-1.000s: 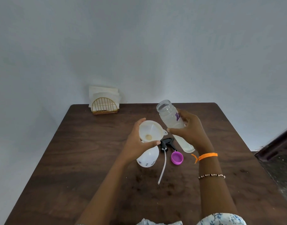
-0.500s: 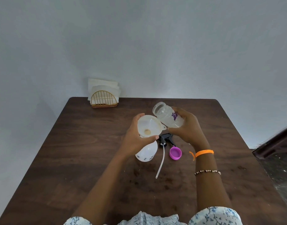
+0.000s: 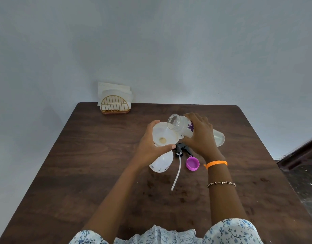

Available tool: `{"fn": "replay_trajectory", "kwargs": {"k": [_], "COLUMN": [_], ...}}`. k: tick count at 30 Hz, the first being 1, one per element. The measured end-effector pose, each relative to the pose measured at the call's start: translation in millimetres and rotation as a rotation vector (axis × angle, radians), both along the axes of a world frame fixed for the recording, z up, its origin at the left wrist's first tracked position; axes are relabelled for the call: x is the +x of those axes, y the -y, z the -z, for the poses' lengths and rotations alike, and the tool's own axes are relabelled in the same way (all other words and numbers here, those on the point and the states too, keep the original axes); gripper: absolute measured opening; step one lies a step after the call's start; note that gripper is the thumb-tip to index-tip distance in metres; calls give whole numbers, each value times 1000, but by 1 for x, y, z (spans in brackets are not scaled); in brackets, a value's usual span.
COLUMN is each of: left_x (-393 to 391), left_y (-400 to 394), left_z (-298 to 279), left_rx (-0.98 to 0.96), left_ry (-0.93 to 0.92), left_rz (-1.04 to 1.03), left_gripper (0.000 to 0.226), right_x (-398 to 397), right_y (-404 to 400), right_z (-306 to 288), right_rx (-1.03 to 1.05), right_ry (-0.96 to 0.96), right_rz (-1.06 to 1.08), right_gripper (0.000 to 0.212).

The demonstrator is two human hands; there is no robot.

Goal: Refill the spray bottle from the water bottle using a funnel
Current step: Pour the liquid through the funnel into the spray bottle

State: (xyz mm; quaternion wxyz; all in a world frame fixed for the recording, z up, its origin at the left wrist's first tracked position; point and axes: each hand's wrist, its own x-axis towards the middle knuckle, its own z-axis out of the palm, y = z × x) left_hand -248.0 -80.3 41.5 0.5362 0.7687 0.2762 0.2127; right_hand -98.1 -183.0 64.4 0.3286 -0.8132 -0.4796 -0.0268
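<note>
A white funnel (image 3: pixel 164 136) sits in the neck of the white spray bottle (image 3: pixel 161 163) at mid-table. My left hand (image 3: pixel 149 147) wraps around the funnel's rim and the bottle's top. My right hand (image 3: pixel 201 134) grips a clear water bottle (image 3: pixel 179 125) with a purple label, tipped nearly level, its open mouth over the funnel's right edge. A little liquid lies at the funnel's bottom. The black spray head (image 3: pixel 180 150) with its long white tube (image 3: pixel 176 173) lies on the table between my hands, beside a purple cap (image 3: pixel 192 163).
The dark wooden table (image 3: pixel 91 169) stands against a pale wall. A gold wire napkin holder with white napkins (image 3: pixel 114 101) stands at the far left corner. The table's right edge drops off to a dark floor (image 3: pixel 303 182).
My right hand has tipped the water bottle from a steep slant down to nearly level and moved its mouth over the funnel. My left hand has stayed on the funnel.
</note>
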Motion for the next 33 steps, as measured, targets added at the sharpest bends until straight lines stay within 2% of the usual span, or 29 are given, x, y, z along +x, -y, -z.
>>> {"fn": "replay_trajectory", "kwargs": {"k": [12, 33], "left_x": [0, 1], "left_y": [0, 0], "left_z": [-1, 2], "left_rx": [-46, -45], "left_ry": [17, 18], "left_rz": [19, 3], "left_gripper": [86, 87], "right_x": [-3, -5], "right_y": [-4, -5], "right_z": [0, -3], "right_rx": [-4, -19], "right_ry": [128, 160], "right_rz": [40, 36], "right_gripper": [56, 59]}}
